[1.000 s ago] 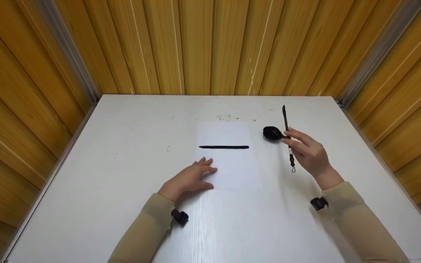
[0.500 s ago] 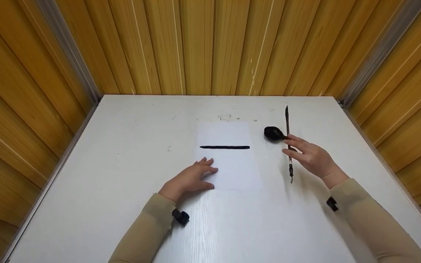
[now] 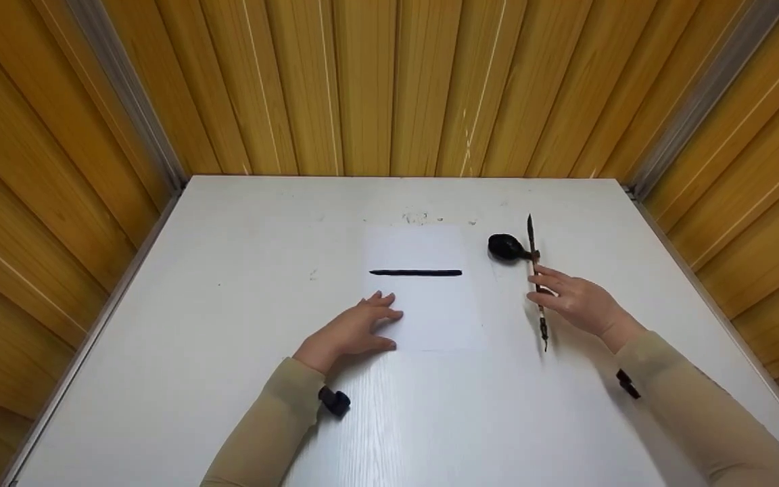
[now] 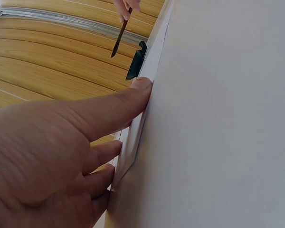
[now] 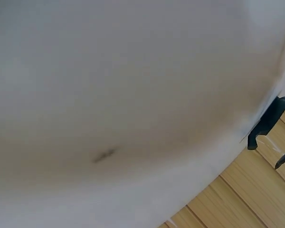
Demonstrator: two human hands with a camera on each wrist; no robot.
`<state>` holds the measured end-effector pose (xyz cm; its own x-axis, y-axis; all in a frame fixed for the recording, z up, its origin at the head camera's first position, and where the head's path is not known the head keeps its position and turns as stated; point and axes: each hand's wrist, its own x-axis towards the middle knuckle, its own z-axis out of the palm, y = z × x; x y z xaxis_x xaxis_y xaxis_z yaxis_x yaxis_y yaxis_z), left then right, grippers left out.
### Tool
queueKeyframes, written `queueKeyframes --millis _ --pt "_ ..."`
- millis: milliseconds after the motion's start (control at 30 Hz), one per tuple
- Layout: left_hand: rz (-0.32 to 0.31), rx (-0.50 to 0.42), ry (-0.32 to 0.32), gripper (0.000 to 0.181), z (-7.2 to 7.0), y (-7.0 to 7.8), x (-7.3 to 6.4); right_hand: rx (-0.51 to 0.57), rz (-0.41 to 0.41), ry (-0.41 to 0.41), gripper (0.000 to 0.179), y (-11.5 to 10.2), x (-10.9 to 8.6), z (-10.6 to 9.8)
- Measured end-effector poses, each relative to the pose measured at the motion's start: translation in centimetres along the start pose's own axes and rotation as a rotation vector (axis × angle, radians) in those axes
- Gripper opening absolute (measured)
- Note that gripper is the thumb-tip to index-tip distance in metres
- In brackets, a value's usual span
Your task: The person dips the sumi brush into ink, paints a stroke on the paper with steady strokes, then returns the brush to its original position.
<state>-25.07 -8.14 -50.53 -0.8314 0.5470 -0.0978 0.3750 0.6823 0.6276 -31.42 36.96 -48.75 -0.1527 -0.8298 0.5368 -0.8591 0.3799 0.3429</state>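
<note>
My left hand [image 3: 352,328] rests on the left edge of a white sheet of paper [image 3: 430,311], fingers spread; the left wrist view shows its thumb lying along the paper. A thick black brushstroke [image 3: 416,272] runs across the sheet. To the right of the paper, my right hand [image 3: 582,304] holds a writing brush [image 3: 533,237] near the middle of its handle, dark tip pointing to the far side and a small loop at the near end. Beside the brush lies a black spoon-shaped dish [image 3: 506,247] with a short handle. In the right wrist view the brush tip [image 5: 284,158] shows at the right edge.
All of this is on a white table [image 3: 227,270]. Small dark stains [image 3: 414,218] mark the tabletop beyond the paper. Wood-look panels [image 3: 362,88] stand behind and at both sides. A small black device [image 3: 334,402] is strapped at the left wrist.
My right hand has moved toward the near side and slightly right with the brush, lowering it beside the black dish, whose handle end now shows. My left hand and the paper stay put.
</note>
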Motion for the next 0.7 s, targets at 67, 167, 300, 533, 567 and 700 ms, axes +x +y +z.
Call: queueKeyframes --millis 67,167,300,533,567,700 --pt "0.001 0.0 0.002 0.059 0.0 0.0 0.03 0.001 -0.01 -0.006 0.034 -0.04 -0.24 0.24" --pt "0.002 -0.005 0.008 0.059 0.02 -0.01 0.04 0.002 -0.016 -0.011 0.029 -0.11 -0.44 0.49" --pt "0.003 -0.013 0.015 0.058 0.09 -0.04 0.0 -0.001 -0.016 -0.039 0.028 -0.19 -0.59 0.66" --pt "-0.006 -0.004 0.019 0.059 0.23 -0.09 0.09 -0.047 -0.007 -0.104 0.038 -0.23 -0.76 0.85" --pt "-0.009 -0.003 0.018 0.059 0.24 -0.13 0.12 -0.059 -0.008 -0.113 0.037 -0.22 -0.81 0.88" --pt "-0.016 -0.009 0.007 0.059 0.13 -0.17 0.07 -0.067 -0.003 -0.12 0.038 -0.22 -1.01 0.94"
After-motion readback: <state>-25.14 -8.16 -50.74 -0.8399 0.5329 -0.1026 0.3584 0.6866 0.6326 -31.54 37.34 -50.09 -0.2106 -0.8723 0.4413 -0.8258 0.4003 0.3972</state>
